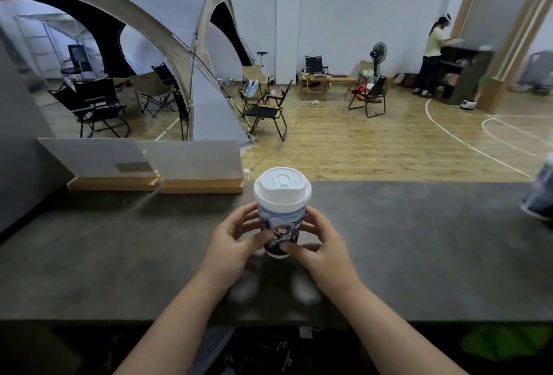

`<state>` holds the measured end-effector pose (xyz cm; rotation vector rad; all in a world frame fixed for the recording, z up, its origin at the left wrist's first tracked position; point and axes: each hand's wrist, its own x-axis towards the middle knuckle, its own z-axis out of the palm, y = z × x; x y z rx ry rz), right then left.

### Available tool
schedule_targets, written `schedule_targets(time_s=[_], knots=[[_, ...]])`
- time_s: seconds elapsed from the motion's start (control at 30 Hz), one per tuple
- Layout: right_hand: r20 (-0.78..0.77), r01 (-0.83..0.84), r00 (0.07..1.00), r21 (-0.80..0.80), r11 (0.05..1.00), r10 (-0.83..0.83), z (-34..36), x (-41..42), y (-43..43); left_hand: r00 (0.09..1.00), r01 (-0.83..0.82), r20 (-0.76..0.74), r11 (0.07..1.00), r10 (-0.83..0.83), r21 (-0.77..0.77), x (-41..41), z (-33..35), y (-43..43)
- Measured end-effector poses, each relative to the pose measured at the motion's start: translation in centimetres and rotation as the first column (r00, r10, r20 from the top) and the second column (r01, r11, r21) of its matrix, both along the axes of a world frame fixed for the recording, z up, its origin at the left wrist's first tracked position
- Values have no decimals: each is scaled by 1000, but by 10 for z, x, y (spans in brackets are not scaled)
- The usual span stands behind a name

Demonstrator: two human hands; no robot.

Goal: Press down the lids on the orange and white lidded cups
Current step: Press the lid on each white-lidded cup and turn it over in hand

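Note:
A paper cup [279,226] with a blue cartoon print and a white lid [282,185] stands upright on the grey counter [119,255], right in front of me. My left hand [235,240] grips the cup's left side, fingers curled round it and thumb across the front. My right hand [318,240] grips the right side the same way, its thumb low near the base. The lid sits on the rim and no finger touches it.
A second printed cup [541,192] shows blurred at the counter's right edge. Two white signs in wooden bases [155,184] stand at the back left. Beyond the counter lie a wooden floor, a tent, folding chairs and a person by a shelf.

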<state>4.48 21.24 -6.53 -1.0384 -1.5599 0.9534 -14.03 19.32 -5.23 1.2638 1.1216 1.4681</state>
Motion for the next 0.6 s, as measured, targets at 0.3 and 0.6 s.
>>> schedule_targets(time_s=[0.3, 0.6], knots=[[-29, 177, 984, 11, 984, -176, 3, 239, -21, 993, 114, 2, 993, -114, 33, 252, -16, 17], [-79, 340, 938, -1, 940, -339, -1, 419, -33, 964, 264, -15, 964, -264, 29, 447, -19, 30]])
